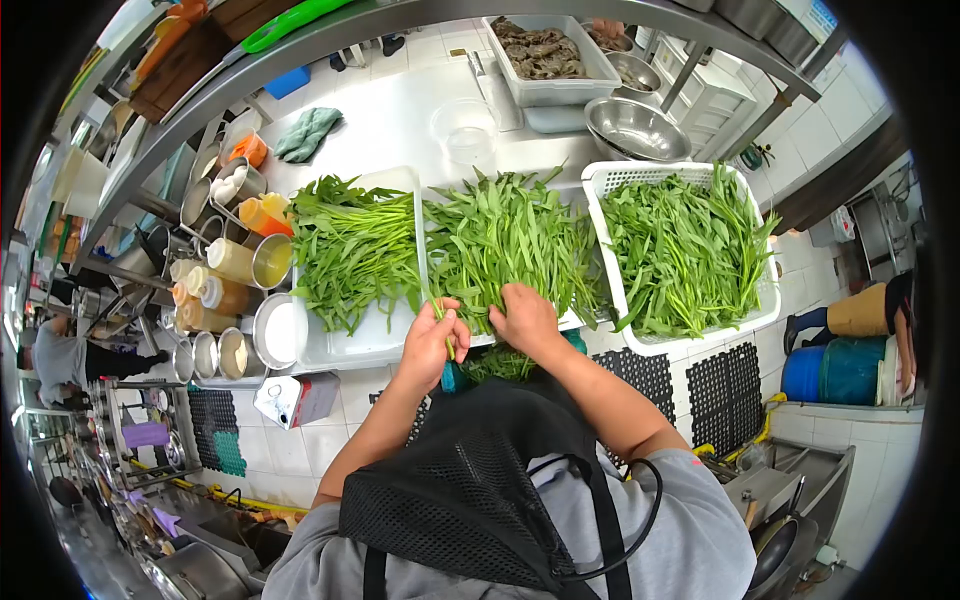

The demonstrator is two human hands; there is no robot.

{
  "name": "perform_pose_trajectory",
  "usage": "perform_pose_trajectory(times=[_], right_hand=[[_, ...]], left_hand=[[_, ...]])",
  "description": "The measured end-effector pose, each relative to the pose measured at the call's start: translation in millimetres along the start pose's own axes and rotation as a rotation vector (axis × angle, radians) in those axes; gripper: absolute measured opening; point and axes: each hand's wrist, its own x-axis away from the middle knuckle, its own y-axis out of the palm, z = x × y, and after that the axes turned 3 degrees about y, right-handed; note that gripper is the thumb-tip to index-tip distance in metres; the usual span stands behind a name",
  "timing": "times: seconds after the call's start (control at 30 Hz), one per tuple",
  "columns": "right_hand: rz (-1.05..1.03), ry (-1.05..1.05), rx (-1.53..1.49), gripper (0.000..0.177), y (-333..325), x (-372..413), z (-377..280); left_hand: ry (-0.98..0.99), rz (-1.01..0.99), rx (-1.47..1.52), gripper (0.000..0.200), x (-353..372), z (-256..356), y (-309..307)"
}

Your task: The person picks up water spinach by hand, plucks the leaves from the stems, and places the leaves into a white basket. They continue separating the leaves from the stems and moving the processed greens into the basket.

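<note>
Long leafy green stems (512, 230) fill the middle container, right in front of me. My left hand (434, 338) is closed around a few thin green stems at the container's near edge. Beside it, my right hand (526, 318) has its fingers curled at the near ends of the middle greens; whether it grips any is hidden. A translucent tray (350, 350) on the left holds more greens. On the right, a white perforated basket (618, 270) is heaped with leafy stems. Below my hands, cut green pieces (497, 364) show in part.
Sauce bottles (230, 261) and metal pots (272, 262) crowd the left side. A clear round container (466, 130), a green cloth (308, 134) and steel bowls (637, 128) lie behind the greens. A metal shelf bar (400, 12) crosses overhead. Another person (62, 360) stands far left.
</note>
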Motion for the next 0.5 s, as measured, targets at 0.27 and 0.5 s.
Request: perform_pose_trajectory(times=[0.27,0.5], right_hand=[[-0.127,0.505,-1.188,0.008,-83,-57,5],[-0.106,0.483,-0.638,0.020,-37,-19,44]], left_hand=[[-0.041,-0.041,0.262,0.004,-4,2,-18],[-0.037,-0.054,0.279,0.012,-9,3,-11]])
